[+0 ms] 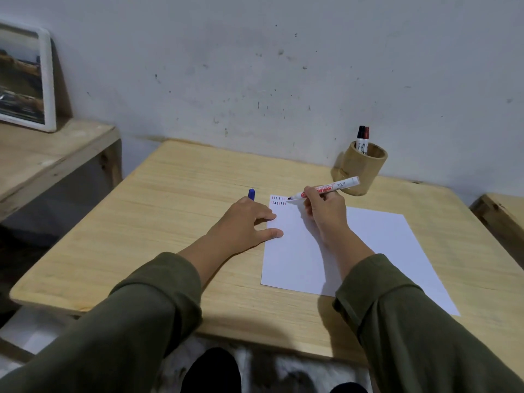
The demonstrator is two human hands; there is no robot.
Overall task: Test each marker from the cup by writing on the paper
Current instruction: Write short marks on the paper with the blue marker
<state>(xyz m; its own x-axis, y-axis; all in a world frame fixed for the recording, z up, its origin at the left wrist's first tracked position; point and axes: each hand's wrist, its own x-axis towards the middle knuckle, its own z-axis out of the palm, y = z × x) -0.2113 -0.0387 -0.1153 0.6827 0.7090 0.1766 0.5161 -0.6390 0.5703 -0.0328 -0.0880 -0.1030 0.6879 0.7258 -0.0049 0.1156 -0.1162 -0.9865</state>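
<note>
A white sheet of paper [368, 251] lies on the wooden table [170, 222], with two rows of short red and black marks [278, 200] at its top left corner. My right hand [323, 208] grips a white marker [331, 188] with its dark tip on the paper just right of the marks. My left hand [246, 219] rests on the table with fingers on the paper's left edge, and a blue cap [251, 193] sticks up from behind it. A bamboo cup [361, 171] at the back right holds two markers [363, 139], one black-capped, one red-capped.
The table stands against a grey wall. A lower wooden shelf [42, 154] at the left carries a framed picture [25, 78]. Another wooden piece [502, 214] shows at the right edge. My green sleeves cover the near table edge.
</note>
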